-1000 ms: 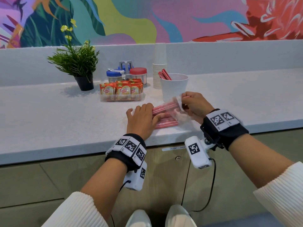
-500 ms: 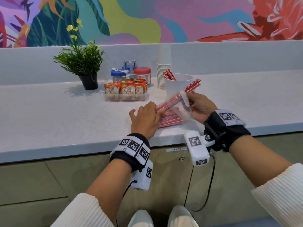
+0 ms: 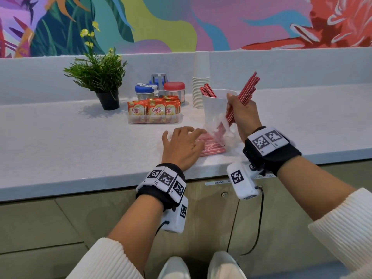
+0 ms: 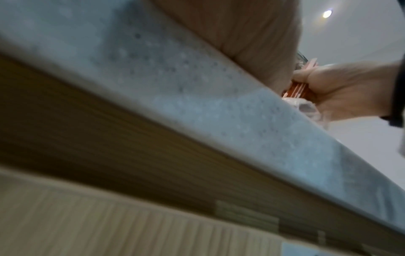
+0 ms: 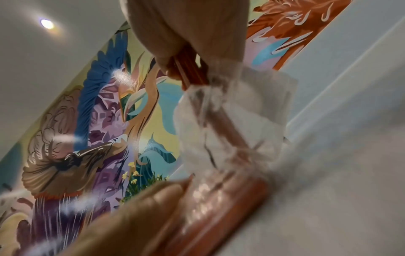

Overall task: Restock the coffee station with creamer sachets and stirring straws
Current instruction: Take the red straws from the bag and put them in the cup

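Observation:
My right hand [image 3: 234, 105] grips a bundle of red stirring straws [image 3: 248, 88], held steeply upright just right of the white cup [image 3: 215, 106]. The bundle's lower ends still sit in the mouth of a clear plastic bag [image 3: 218, 127]. My left hand [image 3: 187, 135] presses flat on the bag's lower part, where more red straws [image 3: 211, 149] lie on the counter. A few straws [image 3: 208, 90] stand in the cup. Creamer sachets [image 3: 154, 109] fill a clear tray [image 3: 153, 120] to the left. The right wrist view shows my fingers [image 5: 171, 69] round the straws [image 5: 188, 74] and the bag [image 5: 230, 121].
A potted plant [image 3: 98, 81] stands at the back left. Two jars, blue-lidded [image 3: 144, 91] and red-lidded [image 3: 174, 90], sit behind the tray. A stack of paper cups [image 3: 201, 87] stands behind the white cup. The counter's front edge [image 4: 197, 121] is under my left wrist.
My right hand has lifted the straw bundle up out of the bag, from lying low to nearly upright beside the cup. My left hand stays pressed on the bag.

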